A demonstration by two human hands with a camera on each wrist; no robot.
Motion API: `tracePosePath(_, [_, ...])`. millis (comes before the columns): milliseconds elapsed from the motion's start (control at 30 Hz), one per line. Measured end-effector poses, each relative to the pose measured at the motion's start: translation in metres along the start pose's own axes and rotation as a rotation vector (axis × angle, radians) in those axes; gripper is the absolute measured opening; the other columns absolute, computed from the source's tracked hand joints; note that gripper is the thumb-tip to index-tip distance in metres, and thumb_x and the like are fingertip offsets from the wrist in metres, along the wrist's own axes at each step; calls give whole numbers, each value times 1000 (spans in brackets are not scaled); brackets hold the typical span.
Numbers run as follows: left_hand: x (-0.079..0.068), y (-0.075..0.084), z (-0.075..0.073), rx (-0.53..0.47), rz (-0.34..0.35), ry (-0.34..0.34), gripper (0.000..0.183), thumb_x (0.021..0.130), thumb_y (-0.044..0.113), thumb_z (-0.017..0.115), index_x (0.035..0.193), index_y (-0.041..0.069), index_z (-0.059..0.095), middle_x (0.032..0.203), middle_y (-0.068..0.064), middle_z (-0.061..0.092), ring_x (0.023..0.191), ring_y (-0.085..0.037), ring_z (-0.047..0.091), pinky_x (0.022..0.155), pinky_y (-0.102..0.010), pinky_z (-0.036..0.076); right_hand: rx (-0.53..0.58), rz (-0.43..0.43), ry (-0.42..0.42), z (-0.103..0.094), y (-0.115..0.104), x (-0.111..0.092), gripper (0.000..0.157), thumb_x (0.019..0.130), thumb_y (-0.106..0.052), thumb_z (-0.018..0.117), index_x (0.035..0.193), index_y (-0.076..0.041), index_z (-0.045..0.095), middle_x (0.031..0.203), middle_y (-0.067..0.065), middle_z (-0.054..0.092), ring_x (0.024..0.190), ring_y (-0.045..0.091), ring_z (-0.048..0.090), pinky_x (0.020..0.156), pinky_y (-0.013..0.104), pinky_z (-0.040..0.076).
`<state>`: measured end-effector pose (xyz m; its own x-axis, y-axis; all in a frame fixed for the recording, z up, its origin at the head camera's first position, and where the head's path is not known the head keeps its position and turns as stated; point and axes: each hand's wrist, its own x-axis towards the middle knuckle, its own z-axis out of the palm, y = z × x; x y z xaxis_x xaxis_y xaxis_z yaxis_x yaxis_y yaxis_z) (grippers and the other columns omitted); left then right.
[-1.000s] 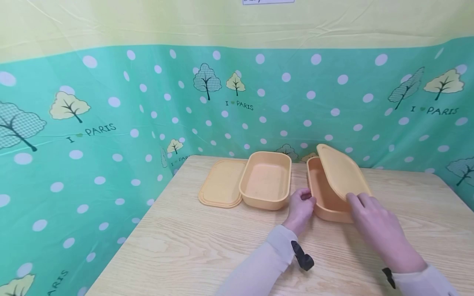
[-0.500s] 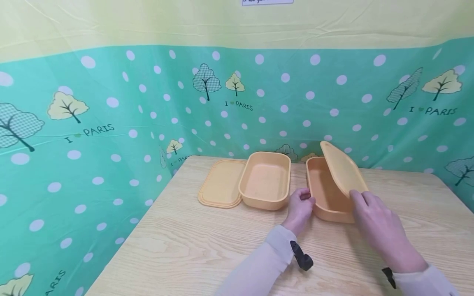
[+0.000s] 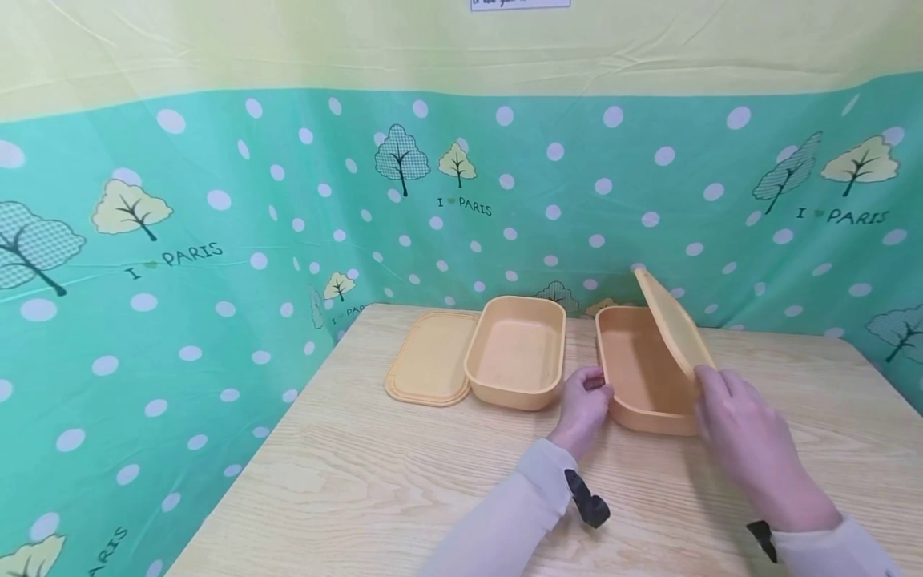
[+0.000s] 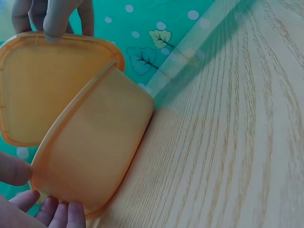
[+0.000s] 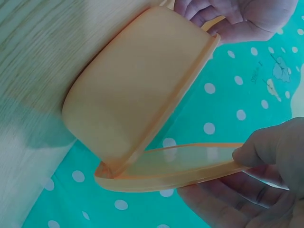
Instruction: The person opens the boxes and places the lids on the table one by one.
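A tan, rounded-rectangular food container [image 3: 652, 421] stands uncovered at the right on the table. My left hand [image 3: 582, 407] holds its near left side, with the thumb at the rim and fingers against the wall [image 4: 95, 137]. With my right hand [image 3: 750, 445] I pinch the near end of a matching lid [image 3: 674, 324], thumb on one face and fingers on the other. The lid leans steeply above the container's right side. In the right wrist view the far end of the lid [image 5: 164, 182] meets the container's rim [image 5: 166, 116]. No contents show in the container.
A second tan container [image 3: 513, 398] sits uncovered to the left, close to my left hand. Beside it a lid [image 3: 430, 362] lies flat on the wooden table [image 3: 375, 473]. A green dotted curtain [image 3: 433, 240] hangs behind the table's back edge.
My right hand has moved slightly right, tilting the lid more upright and showing more of the container's inside. The left hand has stayed at the container's side.
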<state>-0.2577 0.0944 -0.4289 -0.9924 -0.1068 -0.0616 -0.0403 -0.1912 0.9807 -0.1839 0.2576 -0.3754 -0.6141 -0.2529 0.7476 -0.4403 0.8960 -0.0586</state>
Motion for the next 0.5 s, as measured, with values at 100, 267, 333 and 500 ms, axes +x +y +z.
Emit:
tracePosePath(100, [0,-1,0,-8,-3,-1,27,79,-11,61,105,-4,61,97,-15,62,85,-18,57,77,-34,52,11,25,-2,-2,0,1,39,74,5,63,112,8,53,83,22,56,60,34,53,42,49,46])
tracePosePath(267, [1,-2,1,-10,-9,-1,27,80,-11,61,106,-4,61,98,-15,62,86,-18,57,78,-36,52,27,45,-9,-3,1,0,44,74,6,64,117,6,53,85,22,56,60,33,53,43,50,46])
tracePosePath(333, [1,-1,1,-9,-8,0,27,80,-11,61,106,-4,61,98,-15,62,86,-18,57,78,-36,52,32,56,-16,-4,2,0,44,74,6,63,117,5,53,84,21,55,59,32,52,43,49,45])
tracePosePath(500, [1,-1,1,-12,-10,3,27,79,-12,61,105,-4,62,97,-14,62,85,-18,57,78,-35,52,38,93,-31,-6,3,0,40,76,6,61,115,6,51,82,20,54,57,30,50,43,48,44])
